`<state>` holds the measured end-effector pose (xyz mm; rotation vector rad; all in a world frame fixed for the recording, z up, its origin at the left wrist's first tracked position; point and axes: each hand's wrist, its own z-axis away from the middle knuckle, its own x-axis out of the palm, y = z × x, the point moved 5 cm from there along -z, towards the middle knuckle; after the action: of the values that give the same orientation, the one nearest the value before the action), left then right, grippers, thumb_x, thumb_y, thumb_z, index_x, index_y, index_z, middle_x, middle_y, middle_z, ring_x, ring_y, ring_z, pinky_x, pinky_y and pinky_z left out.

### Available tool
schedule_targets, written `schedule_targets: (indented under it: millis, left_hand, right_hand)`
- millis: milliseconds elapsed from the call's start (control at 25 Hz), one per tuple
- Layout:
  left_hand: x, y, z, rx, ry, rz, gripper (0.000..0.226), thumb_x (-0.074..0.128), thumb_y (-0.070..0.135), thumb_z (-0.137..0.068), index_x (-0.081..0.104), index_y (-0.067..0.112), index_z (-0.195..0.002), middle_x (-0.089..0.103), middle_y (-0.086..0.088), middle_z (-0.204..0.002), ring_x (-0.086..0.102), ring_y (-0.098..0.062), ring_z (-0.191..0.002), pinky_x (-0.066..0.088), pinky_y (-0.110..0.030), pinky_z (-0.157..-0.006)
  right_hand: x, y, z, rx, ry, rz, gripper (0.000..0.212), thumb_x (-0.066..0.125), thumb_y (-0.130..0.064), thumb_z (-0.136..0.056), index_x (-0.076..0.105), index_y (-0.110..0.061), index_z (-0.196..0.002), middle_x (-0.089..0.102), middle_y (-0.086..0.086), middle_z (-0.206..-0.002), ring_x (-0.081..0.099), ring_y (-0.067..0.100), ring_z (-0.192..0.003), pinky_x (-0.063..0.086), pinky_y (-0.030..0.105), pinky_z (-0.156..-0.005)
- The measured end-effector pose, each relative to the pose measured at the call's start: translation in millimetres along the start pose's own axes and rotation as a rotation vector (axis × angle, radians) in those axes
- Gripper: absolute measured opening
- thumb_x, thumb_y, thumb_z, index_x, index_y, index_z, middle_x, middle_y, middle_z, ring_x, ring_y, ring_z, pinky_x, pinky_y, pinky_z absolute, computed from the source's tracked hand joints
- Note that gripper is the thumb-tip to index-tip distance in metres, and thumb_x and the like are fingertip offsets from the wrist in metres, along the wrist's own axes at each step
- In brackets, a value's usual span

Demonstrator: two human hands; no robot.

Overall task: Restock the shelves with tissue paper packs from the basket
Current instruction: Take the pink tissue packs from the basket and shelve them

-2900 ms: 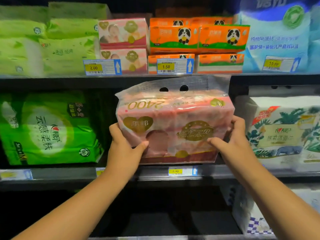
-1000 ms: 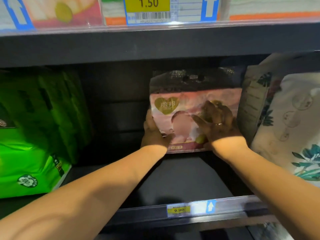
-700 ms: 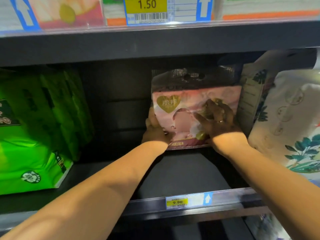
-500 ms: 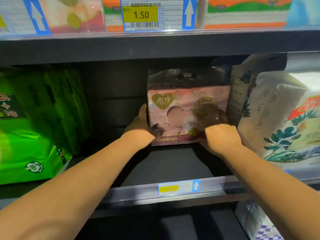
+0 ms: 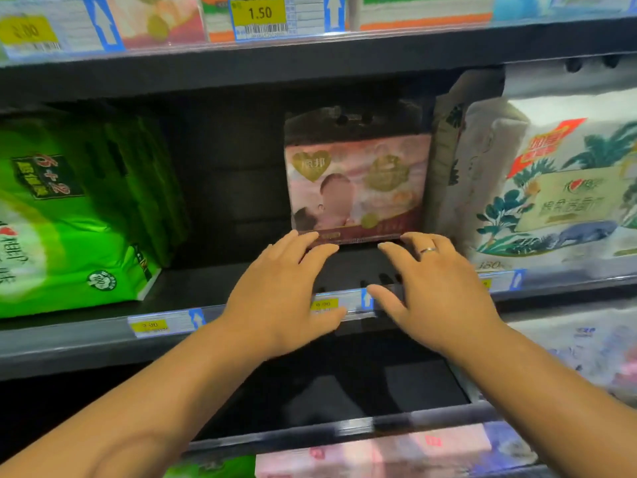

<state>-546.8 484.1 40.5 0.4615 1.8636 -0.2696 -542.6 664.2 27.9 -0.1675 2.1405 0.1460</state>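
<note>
The pink tissue pack (image 5: 356, 188) stands upright at the back of the dark middle shelf (image 5: 213, 281), just beside the white floral pack (image 5: 551, 201) and well apart from the green pack (image 5: 69, 229). The left hand (image 5: 279, 301) and right hand (image 5: 437, 294) hover before it, fingers (image 5: 296, 246) spread wide, holding nothing. The left fingertips seem to touch its lower edge, though blur makes that unsure.

The pink tissue pack (image 5: 356, 188) stands upright, deep at the back of the middle shelf (image 5: 213, 288), its printed face turned outward. It bears a gold heart logo and a gold round emblem, and a dark transparent handle flap with punched holes rises from its top.
</note>
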Motion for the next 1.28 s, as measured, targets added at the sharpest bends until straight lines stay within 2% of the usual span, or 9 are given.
schedule_targets:
  millis: [120, 240, 480, 600, 800, 920, 1040, 1160, 1280]
  left_hand:
    - [-2, 24, 46, 0.206, 0.177, 0.058, 0.076, 0.057, 0.062, -0.076, 0.042, 0.026, -0.141, 0.042, 0.002, -0.147, 0.034, -0.019, -0.139, 0.026, -0.034, -0.114]
    - [17, 33, 79, 0.295, 0.195, 0.069, 0.077, 0.054, 0.061, -0.074, 0.046, 0.021, -0.139, 0.048, -0.001, -0.141, 0.041, -0.021, -0.135, 0.034, -0.038, -0.112]
    - [64, 65, 134, 0.48, 0.068, 0.165, 0.078, 0.056, 0.056, -0.072, 0.049, 0.013, -0.136, 0.053, -0.01, -0.137, 0.045, -0.032, -0.132, 0.043, -0.053, -0.103]
    - [92, 94, 166, 0.558, -0.028, 0.241, 0.077, 0.059, 0.056, -0.068, 0.047, 0.018, -0.134, 0.054, -0.008, -0.135, 0.047, -0.032, -0.13, 0.042, -0.052, -0.104]
    - [126, 159, 218, 0.693, -0.166, 0.347, 0.076, 0.047, 0.061, -0.07, 0.042, 0.02, -0.134, 0.054, -0.007, -0.134, 0.05, -0.029, -0.125, 0.042, -0.044, -0.103]
    - [147, 197, 241, 0.773, -0.23, 0.362, 0.079, 0.054, 0.058, -0.069, 0.047, 0.017, -0.136, 0.054, -0.007, -0.135, 0.049, -0.03, -0.128, 0.043, -0.046, -0.104]
    - [169, 244, 260, 0.86, -0.276, 0.363, 0.082, 0.062, 0.055, -0.066, 0.045, 0.017, -0.136, 0.055, -0.008, -0.133, 0.051, -0.032, -0.126, 0.043, -0.048, -0.103]
    - [193, 305, 279, 0.914, -0.368, 0.369, 0.084, 0.065, 0.056, -0.066, 0.038, 0.02, -0.137, 0.053, -0.009, -0.136, 0.048, -0.034, -0.128, 0.043, -0.051, -0.102]
    - [220, 375, 307, 0.98, -0.427, 0.355, 0.081, 0.062, 0.055, -0.067, 0.038, 0.018, -0.135, 0.053, -0.012, -0.135, 0.049, -0.036, -0.125, 0.044, -0.049, -0.102]
  right_hand:
    - [-17, -8, 59, 0.039, 0.053, -0.019, 0.061, 0.055, -0.054, -0.076, 0.059, -0.017, -0.124, 0.059, 0.018, -0.122, 0.054, 0.039, -0.111, 0.05, 0.049, -0.089]
    - [-26, -21, 116, 0.113, -0.027, 0.034, 0.065, 0.054, -0.056, -0.075, 0.057, -0.018, -0.127, 0.057, 0.018, -0.125, 0.053, 0.04, -0.114, 0.05, 0.05, -0.089]
    - [-23, -41, 226, 0.391, -0.202, 0.079, 0.068, 0.053, -0.057, -0.076, 0.052, -0.02, -0.132, 0.055, 0.018, -0.128, 0.052, 0.039, -0.116, 0.048, 0.05, -0.094]
    - [-22, -51, 289, 0.558, -0.28, 0.122, 0.068, 0.05, -0.058, -0.075, 0.052, -0.021, -0.132, 0.055, 0.016, -0.127, 0.053, 0.038, -0.112, 0.048, 0.047, -0.09]
    - [-27, -54, 397, 0.802, -0.406, 0.169, 0.071, 0.052, -0.057, -0.072, 0.051, -0.022, -0.134, 0.052, 0.018, -0.132, 0.053, 0.039, -0.114, 0.049, 0.049, -0.09]
    - [-35, -44, 458, 0.922, -0.459, 0.201, 0.074, 0.055, -0.058, -0.071, 0.048, -0.022, -0.136, 0.052, 0.02, -0.131, 0.053, 0.041, -0.113, 0.051, 0.051, -0.087]
    - [-41, -28, 517, 1.047, -0.515, 0.239, 0.075, 0.067, -0.057, -0.066, 0.055, -0.021, -0.131, 0.057, 0.02, -0.127, 0.058, 0.041, -0.108, 0.052, 0.05, -0.082]
    - [-44, -2, 577, 1.162, -0.588, 0.21, 0.073, 0.063, -0.056, -0.066, 0.058, -0.021, -0.129, 0.058, 0.019, -0.127, 0.058, 0.041, -0.11, 0.053, 0.051, -0.082]
    - [-45, 36, 642, 1.22, -0.688, 0.177, 0.076, 0.079, -0.052, -0.058, 0.061, -0.019, -0.125, 0.061, 0.02, -0.123, 0.061, 0.041, -0.106, 0.056, 0.053, -0.077]
